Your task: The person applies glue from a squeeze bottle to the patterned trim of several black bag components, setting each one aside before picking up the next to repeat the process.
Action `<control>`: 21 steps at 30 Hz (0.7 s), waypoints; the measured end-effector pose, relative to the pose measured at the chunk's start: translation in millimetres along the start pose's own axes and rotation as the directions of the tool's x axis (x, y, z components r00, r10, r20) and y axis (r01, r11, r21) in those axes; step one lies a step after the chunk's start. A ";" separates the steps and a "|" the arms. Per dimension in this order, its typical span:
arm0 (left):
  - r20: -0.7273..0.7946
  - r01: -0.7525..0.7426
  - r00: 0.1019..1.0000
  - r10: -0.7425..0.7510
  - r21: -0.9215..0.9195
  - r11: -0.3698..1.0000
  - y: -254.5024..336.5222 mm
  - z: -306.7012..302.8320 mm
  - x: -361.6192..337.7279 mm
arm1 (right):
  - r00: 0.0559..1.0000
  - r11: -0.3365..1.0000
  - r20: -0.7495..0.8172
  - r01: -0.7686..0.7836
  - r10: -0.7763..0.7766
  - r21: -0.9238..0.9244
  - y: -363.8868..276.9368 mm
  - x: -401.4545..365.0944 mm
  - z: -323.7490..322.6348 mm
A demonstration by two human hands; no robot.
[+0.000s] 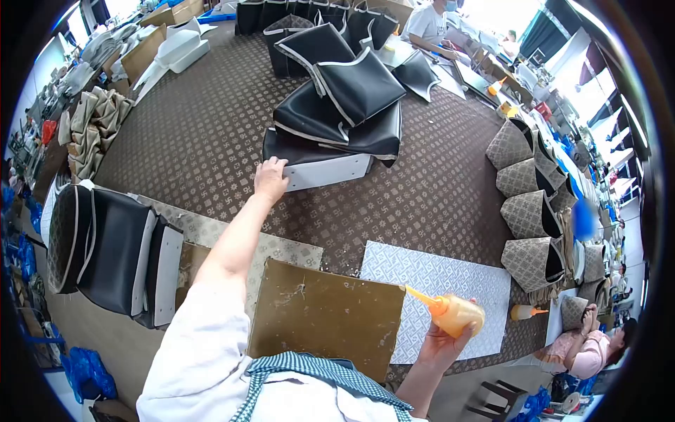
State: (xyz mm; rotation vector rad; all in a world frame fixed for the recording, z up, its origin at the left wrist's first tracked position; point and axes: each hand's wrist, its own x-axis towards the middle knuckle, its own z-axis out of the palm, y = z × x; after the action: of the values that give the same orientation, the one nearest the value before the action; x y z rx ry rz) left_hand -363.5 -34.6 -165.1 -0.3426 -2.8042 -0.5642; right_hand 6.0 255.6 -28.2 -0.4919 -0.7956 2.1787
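Observation:
My right hand (440, 346) is wrapped around a squeeze bottle (457, 314) of yellowish liquid. Its orange nozzle points left, over the edge of a brown board (323, 316). With my left arm stretched forward, my left hand (271, 180) grips the left end of a black bag piece with a white strip (327, 172) along its near side. That piece lies at the bottom of a stack of black bag pieces (358, 84) with pale edges. Part of my left fingers is hidden behind the strip's end.
More black bag pieces (116, 246) stand at the left. Patterned bag pieces (531, 214) line the right side, near a second squeeze bottle (524, 311). A white patterned sheet (478, 281) lies by the board. Co-workers sit at the right (587, 352) and the far side (425, 24).

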 end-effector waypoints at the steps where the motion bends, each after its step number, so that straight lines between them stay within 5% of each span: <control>1: 0.082 0.052 0.995 -0.053 0.014 0.999 -0.3 5.5 5.0 | 1.000 1.000 -0.016 -0.002 0.002 -0.001 2.7 1.8 -1.1; 2: -0.099 -0.091 0.991 0.088 -0.027 0.995 -3.2 15.5 2.6 | 1.000 1.000 0.001 -0.004 0.004 0.006 5.5 4.1 -2.7; 6: 0.000 -0.325 0.944 0.330 -0.185 0.927 35.5 -24.4 -58.8 | 0.998 0.999 0.043 -0.041 0.040 0.012 16.6 8.8 4.5; 10: 0.245 -0.225 0.863 0.443 -0.598 0.769 79.5 -79.0 -169.1 | 0.995 0.997 0.073 -0.075 0.074 0.013 21.5 6.8 18.5; 11: 0.170 -0.259 0.880 0.444 -0.610 0.748 81.0 -86.0 -188.9 | 0.993 0.996 0.086 -0.087 0.085 0.014 21.1 5.9 18.8; 15: -0.075 0.002 0.997 -0.028 -0.322 0.947 30.0 -86.4 -199.3 | 0.986 0.993 0.137 -0.102 0.092 0.064 19.6 2.4 17.3; 17: 0.218 0.284 0.946 -0.241 -0.196 0.938 -6.9 -67.6 -212.5 | 0.989 0.991 0.132 -0.081 0.066 0.106 19.7 -3.3 20.1; 18: 0.513 0.439 0.812 -0.278 -0.225 0.870 -9.1 -76.0 -211.8 | 0.988 0.990 0.138 -0.082 0.066 0.112 18.3 -6.2 21.2; 21: 0.445 0.316 0.866 -0.229 -0.133 0.939 -4.3 -65.8 -239.7 | 0.988 0.989 0.143 -0.076 0.058 0.124 11.3 -13.7 17.3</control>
State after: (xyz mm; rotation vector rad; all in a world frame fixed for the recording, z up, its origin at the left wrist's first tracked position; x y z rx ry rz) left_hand -126.3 -107.6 -179.1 -0.1081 -3.2536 -0.9462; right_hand -0.8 232.6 -21.9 -0.3087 -0.7146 2.3295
